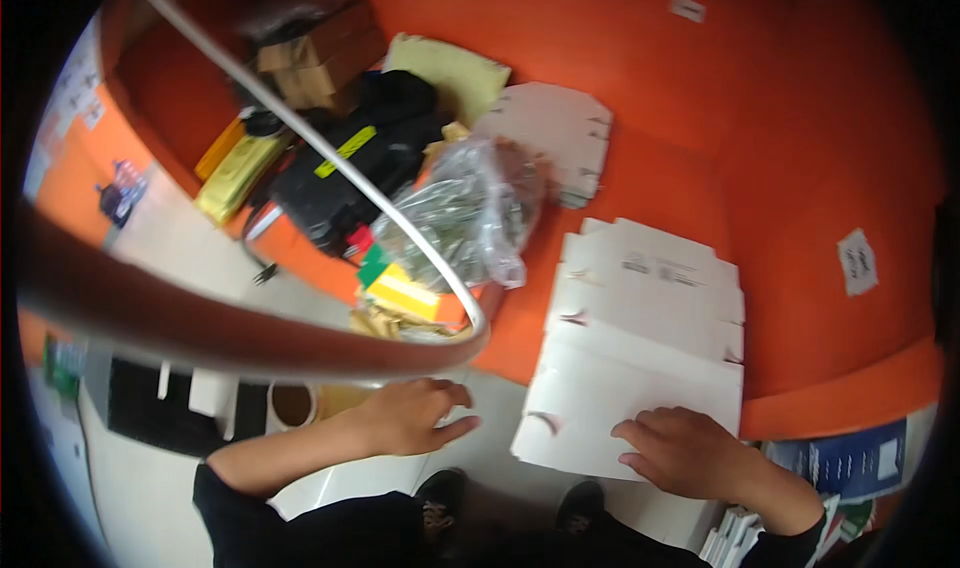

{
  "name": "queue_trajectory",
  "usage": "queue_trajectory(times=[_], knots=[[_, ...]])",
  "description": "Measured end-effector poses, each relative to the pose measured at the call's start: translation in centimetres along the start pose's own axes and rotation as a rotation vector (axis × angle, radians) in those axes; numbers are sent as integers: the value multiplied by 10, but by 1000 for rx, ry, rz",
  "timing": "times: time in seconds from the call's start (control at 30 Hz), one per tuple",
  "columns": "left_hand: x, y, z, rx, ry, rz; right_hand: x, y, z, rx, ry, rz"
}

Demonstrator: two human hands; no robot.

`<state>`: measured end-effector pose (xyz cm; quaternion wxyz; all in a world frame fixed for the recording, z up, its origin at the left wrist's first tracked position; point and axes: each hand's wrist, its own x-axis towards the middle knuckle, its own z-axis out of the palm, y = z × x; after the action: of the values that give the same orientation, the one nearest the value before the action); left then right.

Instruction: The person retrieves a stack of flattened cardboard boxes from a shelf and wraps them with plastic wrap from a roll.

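Observation:
My left hand [420, 418] hangs in the air left of the white cardboard, with nothing in it. Its thumb and fingers are apart, and the fingers bend a little. On the lower right part of a flat white cardboard blank [640, 338] I see my right hand [685, 451], fingers loosely curled and thumb apart from them. The blank has slots along its sides and small print near its far end. It lies on the orange seat [665, 193], its near end jutting past the front edge.
A clear plastic bag [465, 218], a black bag [350, 178] and a cardboard box [325, 58] crowd the seat's left side. More flat cardboard [550, 133] lies behind. A blurred white bar [330, 153] crosses the left. Books [860, 463] sit at lower right.

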<state>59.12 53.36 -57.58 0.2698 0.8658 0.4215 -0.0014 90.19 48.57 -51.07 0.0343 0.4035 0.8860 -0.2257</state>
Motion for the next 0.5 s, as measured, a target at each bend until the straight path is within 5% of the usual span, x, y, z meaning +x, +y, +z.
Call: queue_trajectory(times=[0.17,0.37,0.5], knots=[[18,-8,-21,73,-144,-230,35,-6,32,106,17,-119],[7,-84,-6,493,-84,-403,56,-11,48,25,61,110],[-19,-111,-19,610,60,-855,53,-16,53,-37,109,114]])
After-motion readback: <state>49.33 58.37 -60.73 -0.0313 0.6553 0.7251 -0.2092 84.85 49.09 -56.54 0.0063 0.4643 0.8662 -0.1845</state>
